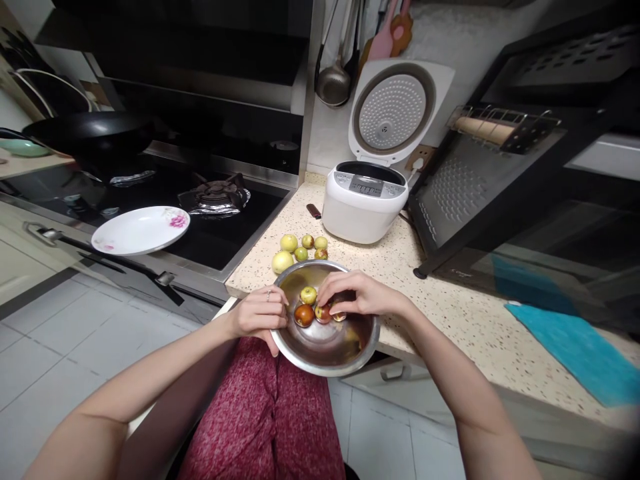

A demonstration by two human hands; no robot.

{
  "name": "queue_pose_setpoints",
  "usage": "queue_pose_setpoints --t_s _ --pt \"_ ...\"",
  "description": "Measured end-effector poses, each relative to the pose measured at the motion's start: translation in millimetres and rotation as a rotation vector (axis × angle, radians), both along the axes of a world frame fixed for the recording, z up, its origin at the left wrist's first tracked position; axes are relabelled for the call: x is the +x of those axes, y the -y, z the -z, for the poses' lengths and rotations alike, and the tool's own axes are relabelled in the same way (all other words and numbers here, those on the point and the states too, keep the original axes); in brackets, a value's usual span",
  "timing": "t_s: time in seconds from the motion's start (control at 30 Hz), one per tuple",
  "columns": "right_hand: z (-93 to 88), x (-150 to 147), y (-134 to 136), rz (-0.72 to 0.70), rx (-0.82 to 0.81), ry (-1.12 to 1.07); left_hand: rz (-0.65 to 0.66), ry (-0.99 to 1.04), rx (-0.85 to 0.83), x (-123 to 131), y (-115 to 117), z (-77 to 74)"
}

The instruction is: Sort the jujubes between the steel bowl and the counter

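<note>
My left hand (260, 313) is closed on the left rim of a round steel bowl (325, 363), thumb below the rim outside and fingers curled over it. The bowl is held at the counter's front edge, above my lap. Inside it lie several jujubes, among them a yellow-green one (308, 295) and a glossy brown one (303, 315). My right hand (353, 293) reaches into the bowl, its fingers bent around a red-brown jujube (323, 313); its fingertips partly cover the fruit. Behind the bowl, several more green and yellow jujubes (289, 243) rest on the speckled counter (255, 275).
A white rice cooker (363, 207) stands with its lid up behind the fruit. To the left, a flowered white plate (140, 231) lies at the stove's front edge, near a burner (220, 193) and a black wok (93, 133). A blue cloth (575, 350) and a black rack (465, 180) are right.
</note>
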State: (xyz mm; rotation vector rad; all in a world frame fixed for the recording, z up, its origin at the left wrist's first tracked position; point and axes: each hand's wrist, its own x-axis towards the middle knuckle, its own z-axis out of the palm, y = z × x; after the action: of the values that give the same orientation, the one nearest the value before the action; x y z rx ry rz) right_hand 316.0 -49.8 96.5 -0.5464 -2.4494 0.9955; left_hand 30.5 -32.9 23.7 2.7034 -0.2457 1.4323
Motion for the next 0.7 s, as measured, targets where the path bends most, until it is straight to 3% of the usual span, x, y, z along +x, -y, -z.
queue_pose_setpoints --t_s 0.1,0.2,0.33,0.47,0.7 --pt "5.0 2.4 -6.6 0.165 0.058 -0.144 -0.007 0.011 0.01 0.0 -0.3 2.6" --pt "12.8 8.6 -18.8 0.419 0.18 -0.256 -0.019 0.01 0.002 -0.2 -0.3 4.0" --pt "27.9 20.7 -39.4 0.631 0.367 -0.268 -0.012 0.013 0.007 0.2 -0.1 2.5" --pt "45.8 26.7 -54.8 0.624 0.464 -0.149 -0.004 0.019 0.004 0.8 0.2 1.5" --pt "66.9 19.2 -66.3 0.476 0.477 0.058 0.002 0.016 -0.006 1.3 1.8 0.2"
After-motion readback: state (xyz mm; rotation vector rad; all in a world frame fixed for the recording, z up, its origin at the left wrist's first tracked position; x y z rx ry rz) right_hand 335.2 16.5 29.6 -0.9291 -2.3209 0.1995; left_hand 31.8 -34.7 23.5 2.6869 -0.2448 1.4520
